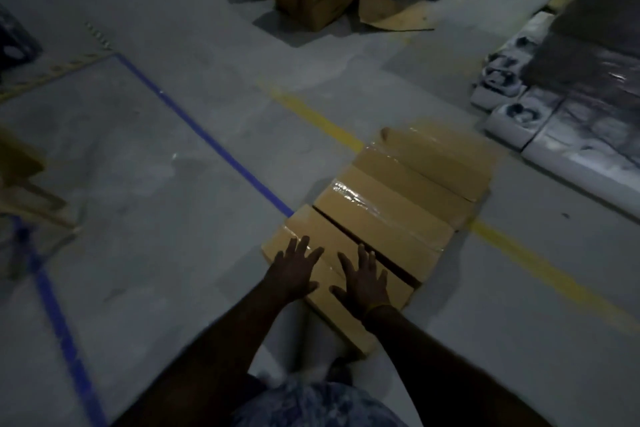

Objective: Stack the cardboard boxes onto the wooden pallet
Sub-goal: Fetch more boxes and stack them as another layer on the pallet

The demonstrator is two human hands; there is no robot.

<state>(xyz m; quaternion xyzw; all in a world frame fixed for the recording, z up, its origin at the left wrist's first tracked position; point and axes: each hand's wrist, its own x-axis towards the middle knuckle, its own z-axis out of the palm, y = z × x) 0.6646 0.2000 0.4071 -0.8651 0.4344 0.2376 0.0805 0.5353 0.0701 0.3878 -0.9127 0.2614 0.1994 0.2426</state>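
We reach for nearest cardboard box (332, 274), lower centre, on floor (138, 184) in row of boxes (408, 191). Left hand (294, 270), right hand (363, 279) flat on top, fingers spread. Pickup step; next needs side grip, lift. Pallet unidentified.

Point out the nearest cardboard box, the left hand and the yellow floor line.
nearest cardboard box (313, 229): head view, bare top near its far end.
left hand (294, 270): head view, back of hand.
yellow floor line (540, 265): head view, painted stripe right of boxes.
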